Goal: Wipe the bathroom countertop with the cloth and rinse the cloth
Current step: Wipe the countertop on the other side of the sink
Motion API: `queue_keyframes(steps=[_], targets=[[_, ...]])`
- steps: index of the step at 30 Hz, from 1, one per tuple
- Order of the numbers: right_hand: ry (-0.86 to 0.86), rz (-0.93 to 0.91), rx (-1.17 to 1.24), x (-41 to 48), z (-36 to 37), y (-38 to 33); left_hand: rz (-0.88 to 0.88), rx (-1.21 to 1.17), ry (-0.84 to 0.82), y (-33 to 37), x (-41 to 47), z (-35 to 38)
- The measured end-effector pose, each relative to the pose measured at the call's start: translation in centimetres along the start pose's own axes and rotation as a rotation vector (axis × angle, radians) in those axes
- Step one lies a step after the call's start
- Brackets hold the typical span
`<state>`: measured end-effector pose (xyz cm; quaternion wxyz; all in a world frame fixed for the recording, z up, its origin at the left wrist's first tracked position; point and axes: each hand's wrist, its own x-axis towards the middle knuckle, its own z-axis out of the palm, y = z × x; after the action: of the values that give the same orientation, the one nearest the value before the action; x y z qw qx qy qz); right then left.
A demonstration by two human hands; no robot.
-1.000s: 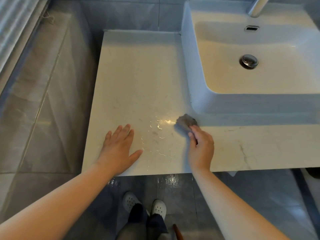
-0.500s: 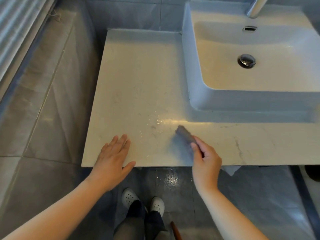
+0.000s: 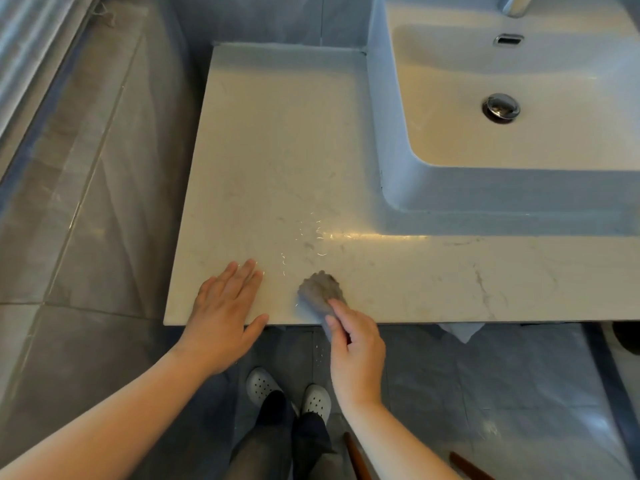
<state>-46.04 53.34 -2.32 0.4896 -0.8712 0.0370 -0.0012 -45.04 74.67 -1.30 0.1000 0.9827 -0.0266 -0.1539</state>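
At the front edge of the worktop [image 3: 277,150], your right hand [image 3: 356,351] has the grey cloth [image 3: 320,289] down on the stone.

Your fingers [image 3: 341,308] are curled and pinching the cloth's near end, which hangs just over the edge. Your left hand [image 3: 221,323] lies flat right beside it, fingers straight and together, thumb out. Little wet streaks [image 3: 311,237] shine near the sink [image 3: 391,188] corner.

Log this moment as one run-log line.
phase: wiping | right hand: grips cloth at countertop front edge | left hand: flat on countertop | rinse: not yet
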Motion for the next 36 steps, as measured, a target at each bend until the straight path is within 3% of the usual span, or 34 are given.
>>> queue_keyframes(steps=[2,5,10,14,24,30,34,36], targets=[[-0.042,0.075,0.124,0.2,-0.5,-0.8,0.015,-0.006,0.005,-0.2,-0.1,0.0],[0.024,0.093,0.199,2.5,-2.7,-1.6,0.029,0.013,0.006,-0.6,-0.1,0.0],[0.225,-0.014,-0.036,11.0,-5.6,-0.7,0.033,-0.004,0.01,-0.8,0.0,0.0],[0.257,0.041,-0.167,15.6,-5.8,1.7,0.044,-0.007,0.003,-1.0,0.1,-0.1],[0.273,-0.024,-0.273,12.5,-0.2,1.2,0.074,-0.083,0.03,-1.7,0.6,-1.4],[0.135,-0.084,-0.274,8.6,2.1,-0.9,0.039,-0.251,0.104,-2.1,1.5,-2.7],[-0.04,0.0,-0.014,7.8,1.3,-2.6,-0.003,-0.159,0.113,-3.5,1.9,-2.4],[-0.007,0.012,0.064,9.3,0.2,-3.6,-0.019,-0.117,0.091,-4.4,2.0,-2.0]])
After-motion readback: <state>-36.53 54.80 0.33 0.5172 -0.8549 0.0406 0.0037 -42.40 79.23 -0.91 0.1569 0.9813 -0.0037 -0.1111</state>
